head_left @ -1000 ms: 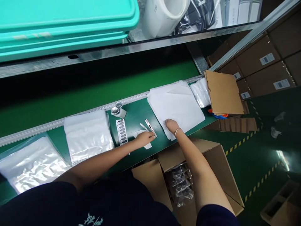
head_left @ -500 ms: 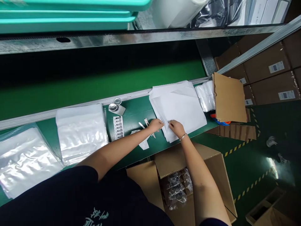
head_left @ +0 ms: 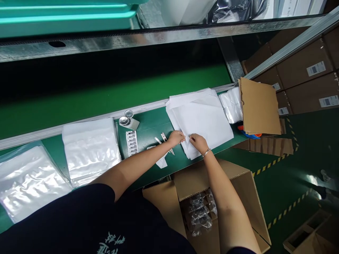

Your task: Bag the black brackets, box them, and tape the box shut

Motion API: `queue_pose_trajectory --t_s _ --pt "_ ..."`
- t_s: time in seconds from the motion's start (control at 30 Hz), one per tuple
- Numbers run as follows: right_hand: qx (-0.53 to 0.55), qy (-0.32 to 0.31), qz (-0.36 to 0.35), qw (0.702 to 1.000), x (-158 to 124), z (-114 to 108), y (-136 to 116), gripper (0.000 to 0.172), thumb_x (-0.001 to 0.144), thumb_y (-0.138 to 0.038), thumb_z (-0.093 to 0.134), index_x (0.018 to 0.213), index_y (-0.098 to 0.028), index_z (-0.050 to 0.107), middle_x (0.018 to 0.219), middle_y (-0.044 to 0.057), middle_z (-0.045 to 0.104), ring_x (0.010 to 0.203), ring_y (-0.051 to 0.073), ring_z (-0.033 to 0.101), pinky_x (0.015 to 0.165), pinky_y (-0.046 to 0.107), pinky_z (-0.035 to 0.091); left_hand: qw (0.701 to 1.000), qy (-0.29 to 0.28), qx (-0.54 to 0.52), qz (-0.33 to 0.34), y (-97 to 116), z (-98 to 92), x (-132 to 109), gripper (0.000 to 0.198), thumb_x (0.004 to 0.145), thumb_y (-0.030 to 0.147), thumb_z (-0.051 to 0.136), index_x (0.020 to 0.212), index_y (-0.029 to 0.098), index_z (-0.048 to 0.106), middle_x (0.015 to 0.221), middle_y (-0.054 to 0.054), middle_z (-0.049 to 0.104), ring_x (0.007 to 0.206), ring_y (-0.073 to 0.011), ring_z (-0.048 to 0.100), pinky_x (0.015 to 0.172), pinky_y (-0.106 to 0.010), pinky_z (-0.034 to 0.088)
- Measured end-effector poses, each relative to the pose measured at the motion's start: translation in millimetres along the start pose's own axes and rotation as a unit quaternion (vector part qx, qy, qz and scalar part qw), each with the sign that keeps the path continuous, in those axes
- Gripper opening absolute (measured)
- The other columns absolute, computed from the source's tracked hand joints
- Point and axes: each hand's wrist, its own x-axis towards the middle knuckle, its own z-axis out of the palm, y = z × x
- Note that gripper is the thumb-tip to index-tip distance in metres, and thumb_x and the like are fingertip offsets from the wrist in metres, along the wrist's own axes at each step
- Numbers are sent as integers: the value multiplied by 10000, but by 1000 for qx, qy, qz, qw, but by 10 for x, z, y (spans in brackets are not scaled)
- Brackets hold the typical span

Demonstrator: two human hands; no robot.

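A stack of thin white sheets (head_left: 206, 120) lies at the right of the green bench; whether they are flat sheets or bags I cannot tell. My left hand (head_left: 177, 138) is closed in a pinch at the stack's near left edge. Close beside it, my right hand (head_left: 199, 144) pinches the near edge of the top white sheet, a bracelet on its wrist. Just left of my left hand lie a narrow metal tool (head_left: 163, 137), perhaps a cutter, and a crumpled white scrap (head_left: 161, 162). A label strip (head_left: 132, 143) and a small white bottle with a metal top (head_left: 129, 122) are further left.
Clear plastic bags (head_left: 91, 150) are stacked on the left of the bench. Folded clear bags (head_left: 231, 105) and cardboard pieces (head_left: 261, 106) sit at the right end. Below the edge stands an open carton (head_left: 241, 176) holding wrapped items. A metal shelf beam (head_left: 159, 38) crosses above.
The view has shifted slightly. Both hands stay at the near edge of the white sheets, with only small finger movement.
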Motion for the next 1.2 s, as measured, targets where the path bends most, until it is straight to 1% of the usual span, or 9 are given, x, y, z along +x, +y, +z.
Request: queue_pose_trajectory --t_s 0.3,0.57,0.7,0.8,0.9,1.0,1.1,1.2 --pt "50 17 -14 999 18 40 72 156 836 -176 477 841 -190 632 838 29 651 727 161 538 635 246 360 1000 -7 -8 -3 24 -24 -20 199 937 305 593 1005 121 627 940 -37 657 788 -133 640 699 -301 564" --pt "73 32 -19 997 25 75 115 160 818 -184 470 837 -194 629 827 26 646 717 161 537 636 249 370 1000 -5 -13 -5 15 -32 -28 204 937 307 594 1013 121 626 943 -38 657 789 -134 641 697 -300 564" --pt "76 34 -21 996 21 67 110 151 823 -188 474 831 -192 625 824 29 640 712 162 536 639 256 377 1000 5 -9 -15 -5 -12 9 230 939 324 589 1048 124 619 960 -43 654 787 -135 640 689 -300 565" --pt "79 35 -28 996 0 23 101 141 828 -188 480 837 -193 621 820 28 635 710 161 535 637 256 384 1000 16 -2 -27 -30 15 41 258 939 333 587 1098 131 608 1012 -55 650 828 -149 644 717 -321 570" --pt "79 43 -35 995 -41 -71 90 127 829 -182 488 840 -193 614 831 29 631 724 162 542 649 257 398 999 24 1 -39 -47 38 64 286 939 339 586 1142 138 597 1073 -70 642 887 -168 646 761 -352 571" --pt "79 55 -42 994 -114 -235 72 114 841 -189 492 847 -192 606 855 36 630 736 162 552 665 261 414 999 26 1 -46 -39 43 64 304 938 343 586 1166 143 590 1117 -79 634 932 -183 643 796 -376 568" --pt "75 72 -49 993 -245 -478 35 119 852 -189 484 853 -193 603 875 40 629 735 158 559 676 264 426 999 27 -3 -41 -11 20 10 305 938 344 586 1167 143 590 1118 -79 633 934 -184 642 797 -377 567" --pt "68 91 -61 992 -463 -777 -46 126 858 -183 479 874 -194 604 898 43 632 752 158 571 687 264 431 999 33 -10 -16 23 -32 -145 277 937 346 587 1116 135 603 1055 -65 642 872 -165 641 756 -350 565"
